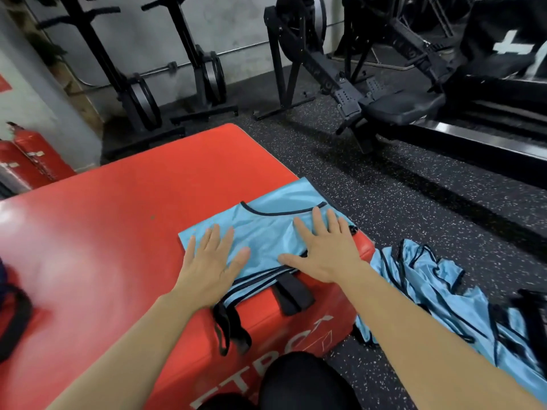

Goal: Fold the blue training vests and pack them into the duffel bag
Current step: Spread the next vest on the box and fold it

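L hand [211, 261] lies flat on the blue vest [266, 232], palm down, fingers straight & spread, gripping nothing. R hand [325, 255] same: flat, fingers splayed, pressing the cloth, thumb pointing in toward the L thumb. Btwn the 2 thumbs is a bare strip of vest w/ a few soft wrinkles.

Vest is folded over & lies on the near R corner of the red padded box [118, 232]. Its dark-trimmed neckline curves just beyond the R fingertips, and 1 flap of cloth reaches further past them toward the box's far edge. L little finger sits just inside the vest's L corner. Under the heels of both hands the dark-edged hem hangs over the box's front edge. Just below the R thumb there's a black strap [293, 294]; a 2nd strap loop [228, 327] hangs down the box side below the L wrist.

Outboard of the R little finger, off the box on the speckled floor [384, 187], is a loose heap of blue vests [438, 279], crumpled, beside the R forearm. Far beyond the fingertips, black gym machines [325, 69] stand by the wall. Well past the L little finger are 2 red fire extinguishers [35, 155]. At the L frame edge is a dark strap [14, 315], cut off; can't tell if it's the duffel bag. Near the elbows, a knee in black [296, 380] is close against the box front.
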